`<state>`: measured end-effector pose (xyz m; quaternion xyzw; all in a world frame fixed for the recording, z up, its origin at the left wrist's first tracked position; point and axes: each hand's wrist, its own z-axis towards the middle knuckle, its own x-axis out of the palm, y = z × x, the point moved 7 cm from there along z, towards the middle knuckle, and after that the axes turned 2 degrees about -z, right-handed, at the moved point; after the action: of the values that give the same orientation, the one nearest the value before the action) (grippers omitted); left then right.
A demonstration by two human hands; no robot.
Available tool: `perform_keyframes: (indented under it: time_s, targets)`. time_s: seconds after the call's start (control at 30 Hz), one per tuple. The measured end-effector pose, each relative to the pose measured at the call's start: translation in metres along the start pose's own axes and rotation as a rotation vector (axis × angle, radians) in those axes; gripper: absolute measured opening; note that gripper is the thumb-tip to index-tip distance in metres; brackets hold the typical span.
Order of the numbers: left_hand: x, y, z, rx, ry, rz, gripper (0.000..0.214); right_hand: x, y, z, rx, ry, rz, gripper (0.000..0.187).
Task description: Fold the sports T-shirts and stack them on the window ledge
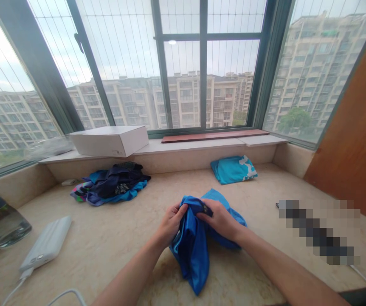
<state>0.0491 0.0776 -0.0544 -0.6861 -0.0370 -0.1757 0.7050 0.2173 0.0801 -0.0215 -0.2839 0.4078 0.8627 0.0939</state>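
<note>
A shiny blue garment is bunched up in front of me, partly lifted and partly lying on the stone counter. My left hand pinches its upper edge between thumb and fingers. On the other side of the same edge, my right hand grips a darker part with a small light mark. One blue flap hangs down toward me, and another spreads behind my right hand. Folds hide what kind of garment it is. A folded turquoise cloth with a white pattern lies farther back to the right.
A heap of dark and blue clothes lies back left. The white box and a reddish board rest on the window ledge. At left are a power bank with a cable and a bottle; a blurred-out object lies right.
</note>
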Motion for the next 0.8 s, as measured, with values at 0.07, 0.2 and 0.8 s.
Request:
perform_keyframes:
  time_s: [0.07,0.2,0.8]
  targets:
    - [0.002,-0.002,-0.003,0.011,-0.014,-0.045,0.045,0.002,-0.001,0.001,0.007,-0.005,-0.028,0.024]
    - [-0.008,-0.020,-0.003,0.083,-0.091,-0.199,0.043,-0.054,-0.029,0.000,0.166,-0.419,0.016,0.030]
    - [-0.051,-0.038,0.003,0.305,-0.334,-0.379,0.043,-0.003,-0.010,-0.006,-0.085,0.076,-0.182,0.057]
